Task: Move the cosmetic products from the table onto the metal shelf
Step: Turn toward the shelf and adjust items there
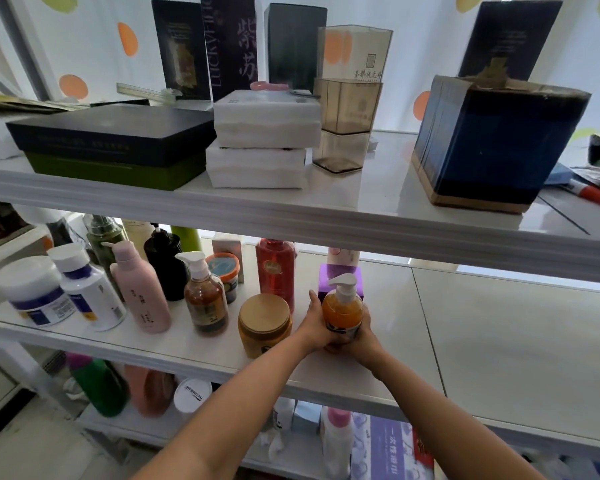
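Placement step: the orange pump bottle with a white dispenser head (pixel 342 311) is upright at the middle tier of the white metal shelf (pixel 482 323), near the front edge. The left hand (pixel 313 323) and right hand (pixel 362 336) grip its lower body from opposite sides, fingers curled round it. The hands hide the base, so contact with the tier cannot be confirmed.

Recommended procedure, judged from this position:

1. Lower the bottle vertically until the base seats flat.
2. Hold clearance from the round amber jar with a tan lid (pixel 264 323), which is just beside the left hand, and from the purple box (pixel 326 273) close behind the pump head.
3. Release one hand at a time — check that the bottle does not rock.
4. Withdraw both hands straight back; a sideways sweep of the left forearm risks knocking the jar.
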